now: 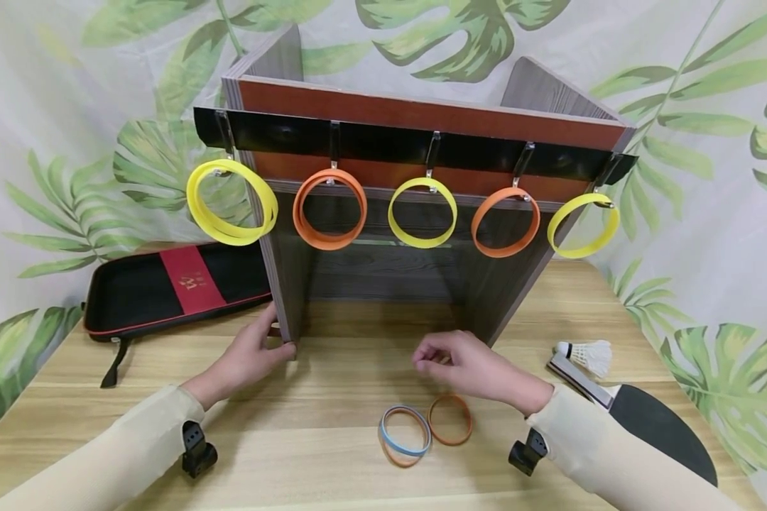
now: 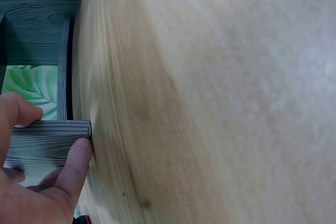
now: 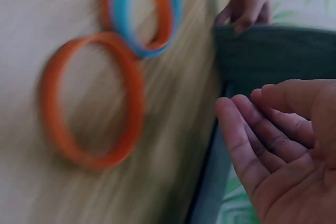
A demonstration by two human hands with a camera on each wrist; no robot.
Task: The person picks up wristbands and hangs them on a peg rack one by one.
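My left hand (image 1: 249, 358) grips the front lower edge of the left side panel (image 1: 285, 273) of a grey wood-grain stand. Seen in the left wrist view, fingers and thumb lie on opposite faces of that panel (image 2: 42, 150), close by the tabletop. My right hand (image 1: 466, 365) hovers over the table in front of the stand's opening, its fingers loosely bent and holding nothing. Below it on the table lie an orange wristband (image 1: 450, 420) and, overlapping each other, a blue one (image 1: 390, 443) and another orange one (image 1: 401, 463); the right wrist view shows them blurred.
Yellow and orange bands, such as the middle yellow one (image 1: 423, 243), hang from hooks on a black rail (image 1: 383, 144) across the stand's top. A black case (image 1: 134, 291) lies at left. A shuttlecock (image 1: 591, 357) and a black paddle (image 1: 661, 429) lie at right.
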